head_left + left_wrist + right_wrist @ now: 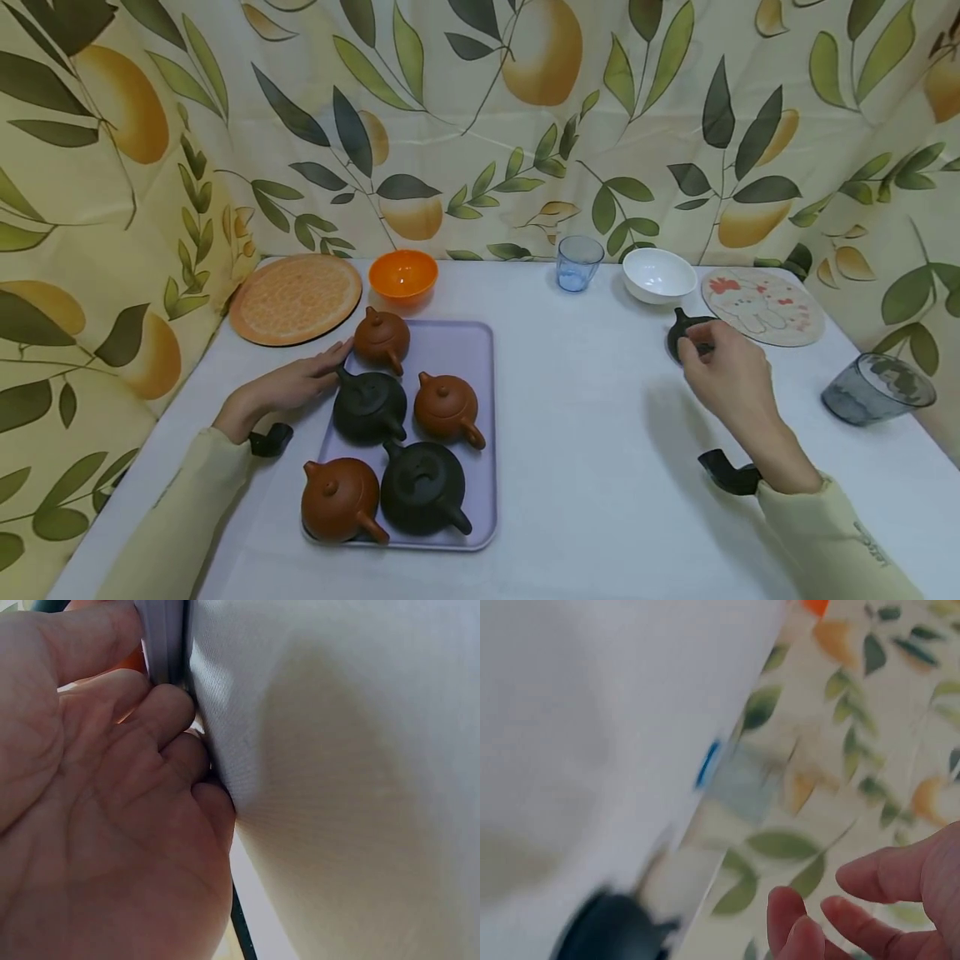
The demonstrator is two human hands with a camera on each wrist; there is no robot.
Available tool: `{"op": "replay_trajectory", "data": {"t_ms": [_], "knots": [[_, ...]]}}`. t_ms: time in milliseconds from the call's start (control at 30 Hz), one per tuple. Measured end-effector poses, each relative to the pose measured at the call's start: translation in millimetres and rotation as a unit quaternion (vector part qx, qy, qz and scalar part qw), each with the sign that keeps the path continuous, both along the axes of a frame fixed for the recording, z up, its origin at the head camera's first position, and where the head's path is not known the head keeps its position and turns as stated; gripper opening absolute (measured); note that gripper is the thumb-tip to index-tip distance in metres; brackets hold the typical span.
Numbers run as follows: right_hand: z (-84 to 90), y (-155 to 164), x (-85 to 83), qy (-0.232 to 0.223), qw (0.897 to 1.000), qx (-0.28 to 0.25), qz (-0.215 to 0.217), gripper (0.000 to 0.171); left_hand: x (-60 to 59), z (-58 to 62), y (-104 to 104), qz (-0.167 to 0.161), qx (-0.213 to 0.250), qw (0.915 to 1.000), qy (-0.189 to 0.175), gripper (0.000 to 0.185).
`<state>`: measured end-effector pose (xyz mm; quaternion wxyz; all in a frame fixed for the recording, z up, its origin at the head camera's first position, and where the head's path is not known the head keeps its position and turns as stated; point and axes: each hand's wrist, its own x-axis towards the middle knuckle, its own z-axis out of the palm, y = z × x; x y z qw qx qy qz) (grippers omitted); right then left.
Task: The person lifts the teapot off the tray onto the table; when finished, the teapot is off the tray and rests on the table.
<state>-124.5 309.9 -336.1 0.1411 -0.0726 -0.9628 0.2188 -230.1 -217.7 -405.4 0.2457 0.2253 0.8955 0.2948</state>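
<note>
My left hand (pixel 296 387) lies at the left side of a lilac tray (pixel 480 358), fingertips beside a small brown teapot (pixel 381 337) and a black teapot (pixel 370 406). Its fingers meet the tray's rim (pixel 161 645) in the left wrist view. Also on the tray are a brown teapot (pixel 446 406), a larger black teapot (pixel 423 487) and another brown teapot (pixel 341 498). Far right, my right hand (pixel 727 367) hovers over a small black teapot (pixel 677 333), partly hiding it. The right wrist view shows its loosely curled fingers (pixel 885 874) apart from this teapot (pixel 615 930).
Behind the tray are an orange bowl (pixel 403 277) and a round orange mat (pixel 296 298). A blue glass (pixel 578 265) and white bowl (pixel 659 277) stand at the back. A rabbit-patterned mat (pixel 765 307) and a grey glass (pixel 873 389) are at the right.
</note>
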Motion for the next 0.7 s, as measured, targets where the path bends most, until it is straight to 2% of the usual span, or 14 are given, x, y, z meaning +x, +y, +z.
{"op": "replay_trajectory", "data": {"t_ms": [133, 267, 367, 533, 700], "knots": [[4.5, -42.2, 0.2, 0.007, 0.997, -0.013, 0.081, 0.024, -0.9, -1.0, 1.0, 0.0, -0.001, 1.0, -0.002, 0.059], [1.5, -83.8, 0.9, -0.007, 0.988, -0.037, 0.151, 0.02, -0.7, -1.1, 1.2, -0.001, 0.0, 1.0, 0.001, 0.059], [-7.6, -112.1, 3.3, -0.01, 0.977, -0.045, 0.21, 0.012, -1.2, -0.9, 1.8, -0.002, 0.002, 1.0, 0.0, 0.059], [-25.4, -150.1, 9.8, -0.012, 0.952, -0.054, 0.302, 0.003, -2.1, -1.0, 1.5, -0.001, -0.004, 1.0, -0.008, 0.059], [-37.6, -174.1, 14.1, -0.063, 0.938, -0.053, 0.336, 0.013, -2.3, -1.2, 0.2, -0.005, -0.005, 1.0, 0.002, 0.059]]}}
